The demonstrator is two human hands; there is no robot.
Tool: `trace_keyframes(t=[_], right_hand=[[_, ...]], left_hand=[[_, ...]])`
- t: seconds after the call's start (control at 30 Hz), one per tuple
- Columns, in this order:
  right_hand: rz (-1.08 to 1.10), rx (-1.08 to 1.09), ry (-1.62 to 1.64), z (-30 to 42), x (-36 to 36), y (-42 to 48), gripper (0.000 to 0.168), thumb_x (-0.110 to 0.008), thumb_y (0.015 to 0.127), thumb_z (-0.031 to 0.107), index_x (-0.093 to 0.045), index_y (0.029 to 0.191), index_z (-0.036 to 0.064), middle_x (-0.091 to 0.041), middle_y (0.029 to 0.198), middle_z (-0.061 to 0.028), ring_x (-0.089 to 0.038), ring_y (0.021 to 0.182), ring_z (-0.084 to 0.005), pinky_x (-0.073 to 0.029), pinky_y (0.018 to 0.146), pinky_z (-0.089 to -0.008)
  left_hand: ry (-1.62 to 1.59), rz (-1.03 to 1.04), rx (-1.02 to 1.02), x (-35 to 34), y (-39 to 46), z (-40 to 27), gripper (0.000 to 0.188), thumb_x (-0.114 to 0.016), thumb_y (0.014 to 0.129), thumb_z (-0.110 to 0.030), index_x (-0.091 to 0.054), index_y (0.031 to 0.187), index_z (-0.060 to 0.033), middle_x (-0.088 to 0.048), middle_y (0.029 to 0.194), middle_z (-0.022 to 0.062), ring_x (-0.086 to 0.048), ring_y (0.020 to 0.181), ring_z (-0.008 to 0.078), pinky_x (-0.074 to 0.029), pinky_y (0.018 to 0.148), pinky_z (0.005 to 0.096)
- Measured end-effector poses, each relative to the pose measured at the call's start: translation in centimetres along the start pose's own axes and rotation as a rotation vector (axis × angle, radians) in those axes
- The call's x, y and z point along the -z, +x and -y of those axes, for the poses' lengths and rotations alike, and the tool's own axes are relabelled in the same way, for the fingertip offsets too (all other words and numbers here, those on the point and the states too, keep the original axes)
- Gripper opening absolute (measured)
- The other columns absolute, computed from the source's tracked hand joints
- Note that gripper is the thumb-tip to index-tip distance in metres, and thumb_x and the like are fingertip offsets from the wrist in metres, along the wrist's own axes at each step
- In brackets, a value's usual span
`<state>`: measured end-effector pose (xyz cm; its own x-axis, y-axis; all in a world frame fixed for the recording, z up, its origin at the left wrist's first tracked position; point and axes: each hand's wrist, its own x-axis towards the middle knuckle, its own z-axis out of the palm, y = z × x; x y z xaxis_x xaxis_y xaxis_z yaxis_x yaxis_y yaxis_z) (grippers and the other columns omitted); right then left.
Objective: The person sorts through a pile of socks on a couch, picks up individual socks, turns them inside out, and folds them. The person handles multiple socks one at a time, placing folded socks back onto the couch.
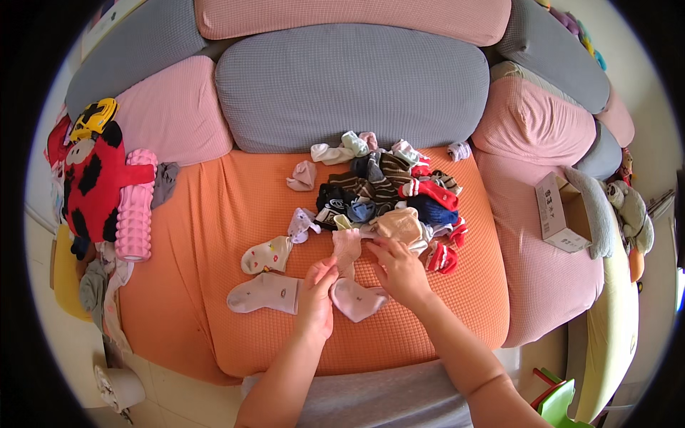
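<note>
My left hand (319,291) grips a thin pink sock (347,250) by its side, over the orange sofa seat. Close to the sock's upper right edge is my right hand (398,267), its fingers bent; whether they pinch a small pale piece of fabric there cannot be told. A white sock with a small mark (263,293) lies left of my left hand, and a similar pale sock (358,300) lies between the hands. Above it on the left is a cream sock with red prints (266,255). Beyond my hands spreads a mixed heap of socks (382,182), with a beige one (398,224) nearest.
Grey and pink sofa cushions (353,88) stand behind the heap. At left are a red plush toy (93,182), a pink foam roller (136,208) and a yellow toy car (94,119). An open cardboard box (551,208) sits at right. A white bin (120,386) stands on the floor.
</note>
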<state>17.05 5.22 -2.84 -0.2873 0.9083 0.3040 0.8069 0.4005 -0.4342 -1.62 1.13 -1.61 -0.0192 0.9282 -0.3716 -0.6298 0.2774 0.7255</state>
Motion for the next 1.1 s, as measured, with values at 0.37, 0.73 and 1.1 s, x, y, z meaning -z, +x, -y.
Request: trace_keyframes(t=[0.37, 0.73, 1.1], right_hand=[[0.116, -0.103, -0.013, -0.9, -1.8, -0.4, 0.038, -0.059, 0.082, 0.006, -0.062, 0.119, 0.002, -0.057, 0.132, -0.0094, -0.063, 0.098, -0.0312, -0.054, 0.081, -0.0396], [0.017, -0.374, 1.114, 1.5, 5.9, -0.7, 0.026, -0.053, 0.097, 0.008, -0.064, 0.118, -0.004, -0.066, 0.116, -0.0090, -0.055, 0.117, -0.0171, -0.040, 0.100, -0.0288], [0.271, -0.601, 1.524, 4.4, 6.9, -2.9, 0.030, -0.054, 0.095, 0.003, -0.058, 0.125, 0.000, -0.063, 0.119, -0.0104, -0.061, 0.107, -0.0175, -0.050, 0.092, -0.0301]], left_hand=[[0.335, 0.062, -0.111, -1.4, -1.4, -1.3, 0.025, -0.055, 0.093, -0.003, -0.057, 0.118, -0.0043, -0.058, 0.121, 0.0033, -0.053, 0.105, 0.0096, -0.041, 0.092, 0.0250], [0.422, 0.240, -0.145, -1.1, -1.1, -0.4, 0.031, -0.058, 0.094, -0.007, -0.052, 0.124, -0.0043, -0.056, 0.120, 0.0057, -0.050, 0.118, 0.0127, -0.043, 0.094, 0.0272], [0.376, 0.238, -0.309, -2.7, -2.5, -0.7, 0.040, -0.062, 0.096, -0.026, -0.051, 0.127, -0.0039, -0.061, 0.115, 0.0057, -0.058, 0.102, 0.0107, -0.046, 0.087, 0.0238]])
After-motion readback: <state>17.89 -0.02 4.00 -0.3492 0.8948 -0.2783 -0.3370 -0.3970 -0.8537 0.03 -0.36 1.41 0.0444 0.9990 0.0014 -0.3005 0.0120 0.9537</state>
